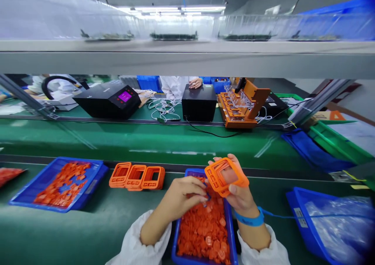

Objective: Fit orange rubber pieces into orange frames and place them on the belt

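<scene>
My right hand (pixel 237 188) is closed around an orange plastic frame (pixel 218 177), held tilted above the blue tray (pixel 230 222) full of small orange round parts (pixel 205 230). My left hand (pixel 183 196) hovers over the same tray with its fingers curled and pinched at the small parts; what they hold is too small to make out. A blue wrist strap (pixel 249 219) with a cord sits on my right wrist. A row of three orange frames (pixel 137 176) stands on the green mat to the left.
Another blue tray (pixel 96 175) of orange pieces lies at the left. A blue bin (pixel 295 206) with clear bags sits at the right. Across the green conveyor (pixel 146 140) are black boxes (pixel 199 102), an orange jig (pixel 241 104), cables, and another person's hand (pixel 195 83).
</scene>
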The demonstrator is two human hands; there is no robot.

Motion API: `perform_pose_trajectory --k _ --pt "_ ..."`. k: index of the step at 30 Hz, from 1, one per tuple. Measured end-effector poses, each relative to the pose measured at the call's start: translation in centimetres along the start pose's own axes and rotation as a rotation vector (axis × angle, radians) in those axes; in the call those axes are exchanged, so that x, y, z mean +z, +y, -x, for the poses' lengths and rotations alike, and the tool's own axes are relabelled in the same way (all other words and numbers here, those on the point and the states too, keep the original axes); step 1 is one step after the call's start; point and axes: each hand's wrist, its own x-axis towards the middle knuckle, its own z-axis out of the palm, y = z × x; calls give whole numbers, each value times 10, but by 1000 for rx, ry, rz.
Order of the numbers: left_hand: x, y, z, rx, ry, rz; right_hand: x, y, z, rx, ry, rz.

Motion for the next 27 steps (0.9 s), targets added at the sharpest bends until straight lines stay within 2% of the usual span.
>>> perform_pose_trajectory --k 3,8,13,16,21,23,27 --pt "-11 1 0 -65 166 148 4 2 -1 -38 -34 33" --pt "-10 -2 -1 -251 382 436 8 9 0 -57 -132 61" --pt "-9 -3 -5 -254 488 432 5 19 0 -92 -190 109" --pt "-7 -6 -6 -317 549 490 3 24 1 -118 -185 162" --pt "1 -15 -7 -336 733 363 3 30 0 -143 -205 220" --pt "5 -15 -7 -358 743 425 4 32 0 -149 -213 244" --pt "13 -11 -8 -326 598 610 7 33 0 -162 -227 285"
